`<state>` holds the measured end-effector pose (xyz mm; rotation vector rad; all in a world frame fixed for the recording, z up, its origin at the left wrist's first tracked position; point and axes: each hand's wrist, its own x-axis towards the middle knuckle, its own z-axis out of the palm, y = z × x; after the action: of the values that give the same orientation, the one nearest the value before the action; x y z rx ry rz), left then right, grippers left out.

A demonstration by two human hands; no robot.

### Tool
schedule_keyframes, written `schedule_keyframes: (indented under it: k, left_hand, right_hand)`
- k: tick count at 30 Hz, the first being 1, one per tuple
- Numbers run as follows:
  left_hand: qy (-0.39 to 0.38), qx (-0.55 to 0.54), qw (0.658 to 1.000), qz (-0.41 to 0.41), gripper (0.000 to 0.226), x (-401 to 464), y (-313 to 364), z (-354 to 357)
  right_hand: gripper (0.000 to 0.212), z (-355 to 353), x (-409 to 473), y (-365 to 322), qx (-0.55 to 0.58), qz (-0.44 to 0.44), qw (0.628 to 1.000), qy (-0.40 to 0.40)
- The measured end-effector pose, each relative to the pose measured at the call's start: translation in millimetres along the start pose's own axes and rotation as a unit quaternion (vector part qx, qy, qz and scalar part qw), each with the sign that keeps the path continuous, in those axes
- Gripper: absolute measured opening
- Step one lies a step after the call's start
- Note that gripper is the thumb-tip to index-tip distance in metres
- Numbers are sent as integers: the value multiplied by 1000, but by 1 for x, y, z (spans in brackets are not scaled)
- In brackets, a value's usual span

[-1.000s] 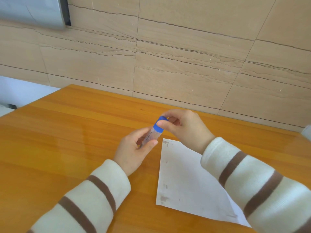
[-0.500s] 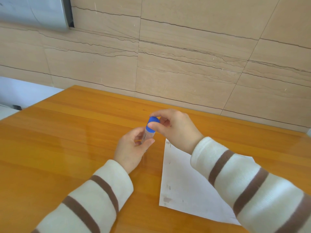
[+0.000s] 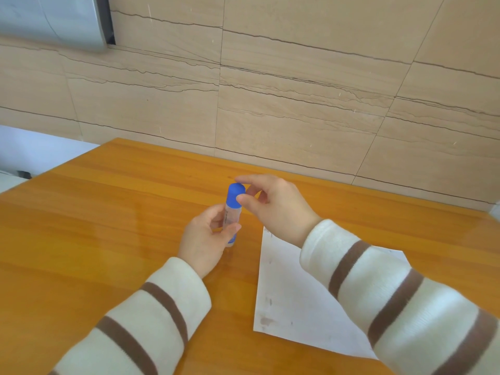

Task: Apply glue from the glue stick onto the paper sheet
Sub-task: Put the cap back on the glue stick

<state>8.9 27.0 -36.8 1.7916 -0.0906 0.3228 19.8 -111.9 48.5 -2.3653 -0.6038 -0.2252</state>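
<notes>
The glue stick [image 3: 232, 215] is held nearly upright above the wooden counter [image 3: 108, 212], roughly midway between its left and right edges and nearer the far edge than the near one. Its translucent barrel is gripped by the left hand [image 3: 205, 239], whose fingers are curled round the lower part with the thumb laid across the front. The blue cap [image 3: 236, 194] is still seated on the top of the stick. It is pinched by the right hand [image 3: 276, 209]: the thumb is pressed against the cap's right side and the forefinger is laid over its top, while the remaining fingers are curled loosely behind. Each grip is thus closed on a part of the stick.

The paper sheet [image 3: 295, 301] is laid flat on the counter to the right of the stick, close to the near edge, and is turned at an angle to the counter's edges. Small grey marks are seen along its left side. Its right part is covered by the striped right sleeve [image 3: 392, 296]. The sheet is not touched by the stick. A beige tiled wall [image 3: 297, 90] is seen behind the counter's far edge.
</notes>
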Motion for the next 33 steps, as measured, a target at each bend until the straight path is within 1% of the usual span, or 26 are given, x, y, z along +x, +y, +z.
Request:
schedule_keyframes:
  k: [4, 8, 14, 21, 26, 30, 33]
  left_hand:
    - [2, 5, 1000, -7, 24, 0, -2, 0]
    - [-1, 23, 1000, -11, 27, 0, -3, 1]
    - [-8, 61, 998, -13, 28, -1, -4, 0]
    - [-20, 86, 996, -19, 27, -2, -4, 0]
    - [-21, 99, 994, -38, 26, -6, -1, 0]
    - [-6, 109, 993, -54, 25, -10, 2, 1]
    - [8, 120, 991, -62, 28, -14, 3, 0]
  right_hand:
    - [41, 0, -3, 1, 7, 1, 1000, -14]
    - [46, -2, -8, 5, 6, 2, 1000, -26]
    - [48, -6, -19, 14, -1, 17, 1000, -18]
    - [40, -21, -43, 38, -15, 59, 998, 2]
    - [33, -40, -73, 67, -13, 116, 993, 27]
    - [29, -53, -98, 85, 6, 148, 988, 48]
    - [27, -63, -114, 96, 16, 159, 985, 64]
